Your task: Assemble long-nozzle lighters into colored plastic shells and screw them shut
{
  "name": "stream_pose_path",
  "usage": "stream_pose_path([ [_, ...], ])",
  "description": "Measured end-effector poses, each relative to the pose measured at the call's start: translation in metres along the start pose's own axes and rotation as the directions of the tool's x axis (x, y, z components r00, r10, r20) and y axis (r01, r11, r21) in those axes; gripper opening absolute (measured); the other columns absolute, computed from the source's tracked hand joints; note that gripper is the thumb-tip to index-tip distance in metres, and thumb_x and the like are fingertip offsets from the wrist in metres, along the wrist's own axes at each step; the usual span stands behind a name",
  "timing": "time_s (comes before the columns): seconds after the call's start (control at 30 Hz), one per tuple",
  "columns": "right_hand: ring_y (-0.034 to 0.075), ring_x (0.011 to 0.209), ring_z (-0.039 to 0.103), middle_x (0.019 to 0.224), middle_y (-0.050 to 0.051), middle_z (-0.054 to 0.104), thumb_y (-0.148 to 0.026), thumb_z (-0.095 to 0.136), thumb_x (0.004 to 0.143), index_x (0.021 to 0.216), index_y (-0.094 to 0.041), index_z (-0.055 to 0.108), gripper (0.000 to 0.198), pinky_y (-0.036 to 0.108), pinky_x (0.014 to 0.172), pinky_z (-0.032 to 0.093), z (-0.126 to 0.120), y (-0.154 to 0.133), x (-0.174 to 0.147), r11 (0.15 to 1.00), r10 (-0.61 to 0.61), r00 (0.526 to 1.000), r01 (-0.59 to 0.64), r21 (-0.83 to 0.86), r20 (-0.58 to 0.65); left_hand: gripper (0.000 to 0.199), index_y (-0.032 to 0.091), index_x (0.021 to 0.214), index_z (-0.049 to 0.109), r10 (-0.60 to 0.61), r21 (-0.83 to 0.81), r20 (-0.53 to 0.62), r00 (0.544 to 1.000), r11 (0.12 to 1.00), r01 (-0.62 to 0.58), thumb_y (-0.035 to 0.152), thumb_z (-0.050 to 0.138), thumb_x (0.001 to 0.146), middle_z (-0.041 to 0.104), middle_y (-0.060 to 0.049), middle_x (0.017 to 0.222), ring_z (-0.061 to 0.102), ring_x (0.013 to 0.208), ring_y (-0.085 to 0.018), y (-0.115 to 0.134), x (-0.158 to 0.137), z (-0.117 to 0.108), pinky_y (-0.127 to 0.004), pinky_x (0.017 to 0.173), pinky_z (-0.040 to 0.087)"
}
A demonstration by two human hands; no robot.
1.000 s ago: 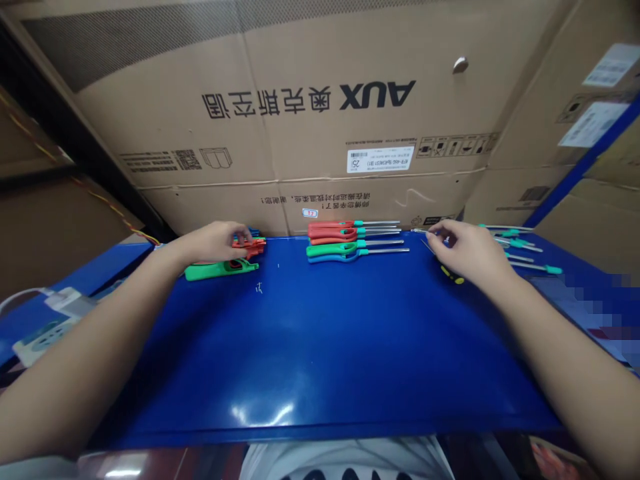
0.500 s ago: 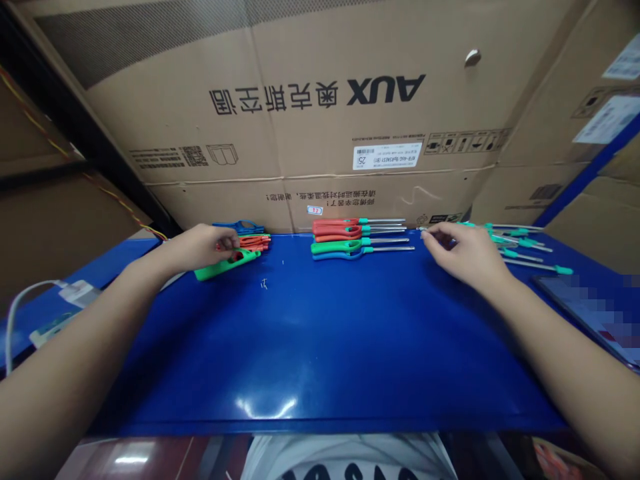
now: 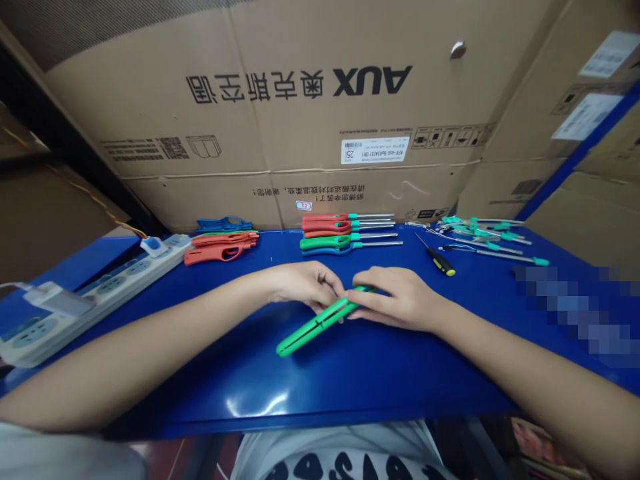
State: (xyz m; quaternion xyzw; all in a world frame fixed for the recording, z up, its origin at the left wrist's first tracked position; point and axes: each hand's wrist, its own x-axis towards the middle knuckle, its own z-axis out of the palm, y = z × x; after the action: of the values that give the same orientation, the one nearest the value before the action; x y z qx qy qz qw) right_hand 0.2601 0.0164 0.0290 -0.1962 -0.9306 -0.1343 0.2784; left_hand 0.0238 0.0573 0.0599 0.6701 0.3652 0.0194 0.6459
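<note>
My left hand (image 3: 311, 283) and right hand (image 3: 400, 298) have their grip closed on the far right end of the green handle (image 3: 316, 326), over the table (image 3: 410, 380); its long axis slants leftward toward me; free end nearer my left hand.

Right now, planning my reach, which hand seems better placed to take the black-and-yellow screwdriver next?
Probably the right hand: it is nearer the screwdriver, which lies just beyond it. The left hand is farther off; both grip the green plastic handle.
</note>
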Motion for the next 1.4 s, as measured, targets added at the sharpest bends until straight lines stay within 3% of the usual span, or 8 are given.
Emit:
stream_pose_path([
  [0.17,0.015,0.08,0.066,0.09,0.006,0.073,-0.034,0.051,0.102,0.1,-0.02,0.067,0.021,0.026,0.071,0.047,-0.004,0.008,0.0,0.917,0.214,0.964,-0.254,0.306,0.157,0.032,0.018,0.095,0.076,0.007,-0.217,0.035,0.999,0.976,0.0,0.044,0.078,0.077,0.079,-0.008,0.096,0.074,0.09,-0.02,-0.012,0.017,0.006,-0.031,0.083,0.058],
  [0.27,0.014,0.071,0.063,0.082,0.002,0.072,-0.038,0.059,0.097,0.092,-0.02,0.068,0.021,0.024,0.067,0.044,-0.007,0.018,-0.004,0.8,0.368,0.866,-0.481,0.359,0.339,0.036,0.022,0.105,0.075,0.13,0.063,-0.284,0.95,0.991,-0.117,0.052,0.064,0.089,0.077,-0.005,0.113,0.07,0.106,-0.022,-0.019,0.01,0.005,-0.031,0.093,0.054],
  [0.43,0.016,0.079,0.062,0.094,0.005,0.068,-0.039,0.064,0.092,0.088,-0.019,0.073,0.022,0.027,0.073,0.045,-0.003,0.027,-0.01,0.777,0.439,0.806,-0.563,0.283,0.398,0.053,0.026,0.125,0.067,0.488,0.617,-0.415,0.768,0.771,-0.157,0.054,0.073,0.081,0.068,-0.008,0.129,0.063,0.118,-0.028,-0.039,-0.015,0.017,-0.04,0.105,0.048],
  [0.67,0.018,0.087,0.062,0.094,0.006,0.066,-0.031,0.066,0.091,0.091,-0.019,0.072,0.014,0.031,0.079,0.048,0.002,0.027,-0.007,0.774,0.45,0.865,-0.503,0.385,0.225,0.046,0.025,0.136,0.057,0.617,0.794,-0.35,0.705,0.594,-0.126,0.039,0.064,0.093,0.069,-0.008,0.124,0.064,0.113,-0.027,-0.06,-0.02,0.018,-0.041,0.1,0.051],
  [0.87,0.012,0.075,0.055,0.092,0.002,0.058,-0.038,0.073,0.086,0.088,-0.017,0.07,0.022,0.027,0.071,0.047,-0.009,0.025,-0.006,0.612,0.254,0.834,-0.53,0.587,0.489,0.039,0.023,0.13,0.061,0.663,0.81,-0.32,0.677,0.562,-0.168,0.035,0.066,0.093,0.07,-0.007,0.122,0.064,0.11,-0.024,-0.066,-0.016,0.008,-0.04,0.099,0.05],
  [1.1,0.016,0.091,0.059,0.101,0.004,0.058,-0.047,0.08,0.079,0.096,-0.021,0.078,0.031,0.029,0.084,0.047,-0.016,0.026,-0.008,0.647,0.155,0.82,-0.506,0.57,0.551,0.045,0.021,0.129,0.063,0.696,0.85,-0.191,0.692,0.47,-0.238,0.034,0.073,0.087,0.066,-0.008,0.124,0.059,0.114,-0.025,-0.062,-0.02,0.005,-0.041,0.101,0.047],
  [1.27,0.015,0.08,0.062,0.092,0.006,0.069,-0.04,0.061,0.095,0.097,-0.018,0.074,0.026,0.029,0.075,0.048,-0.014,0.034,-0.01,0.731,0.364,0.865,-0.495,0.469,0.345,0.041,0.025,0.12,0.069,0.727,0.897,-0.103,0.678,0.363,-0.253,0.045,0.076,0.084,0.065,-0.007,0.126,0.058,0.115,-0.026,-0.057,-0.025,0.011,-0.043,0.101,0.044],
  [1.4,0.019,0.071,0.064,0.081,0.004,0.072,-0.035,0.055,0.095,0.111,-0.021,0.072,0.027,0.03,0.066,0.043,-0.022,0.05,-0.017,0.777,0.612,0.761,-0.63,0.018,0.213,0.025,0.024,0.111,0.071,0.746,0.906,-0.057,0.663,0.318,-0.28,0.039,0.069,0.092,0.067,-0.006,0.122,0.06,0.114,-0.024,-0.056,-0.027,0.015,-0.041,0.098,0.043],
])
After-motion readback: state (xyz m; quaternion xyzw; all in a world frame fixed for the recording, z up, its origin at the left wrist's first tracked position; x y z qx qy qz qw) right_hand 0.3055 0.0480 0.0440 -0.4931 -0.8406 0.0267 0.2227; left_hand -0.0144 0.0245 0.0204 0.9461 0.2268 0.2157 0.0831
